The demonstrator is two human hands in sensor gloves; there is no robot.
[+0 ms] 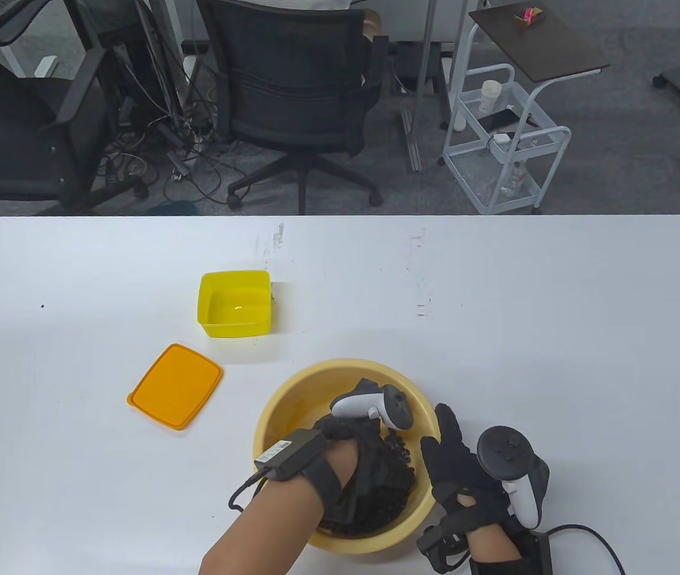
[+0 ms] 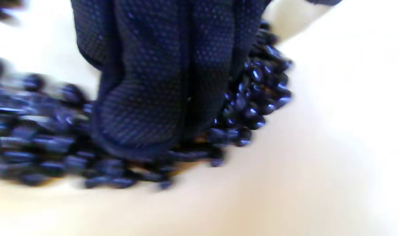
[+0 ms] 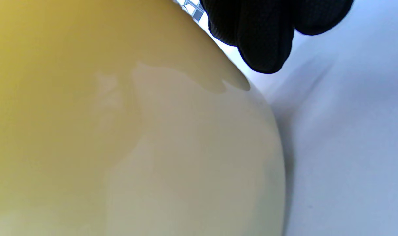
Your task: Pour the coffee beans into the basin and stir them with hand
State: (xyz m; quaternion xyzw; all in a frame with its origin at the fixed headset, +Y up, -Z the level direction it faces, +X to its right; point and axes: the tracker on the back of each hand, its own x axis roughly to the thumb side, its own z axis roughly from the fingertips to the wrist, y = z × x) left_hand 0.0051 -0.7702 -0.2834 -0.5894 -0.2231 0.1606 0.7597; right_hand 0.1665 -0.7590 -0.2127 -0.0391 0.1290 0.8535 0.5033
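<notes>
Stirring coffee beans (image 1: 384,497) in basin (image 1: 292,389), left hand (image 1: 357,455) fingers straight, right hand (image 1: 453,467) flat against rim, yellow box (image 1: 235,303), lid (image 1: 175,386) beyond.

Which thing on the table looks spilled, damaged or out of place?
Nothing stands out. The coffee beans all lie inside the basin, where the left hand is among them. The empty yellow container stands upright, its orange lid flat beside it. Two tiny dark specks on the table are too small to identify.

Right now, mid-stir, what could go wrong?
1. The coffee beans are heaped against the basin's near wall; a wide sweep by the left hand might flick some over the rim.
2. The right hand only rests open against the basin's outside, so a hard push could slide or tip it.
</notes>
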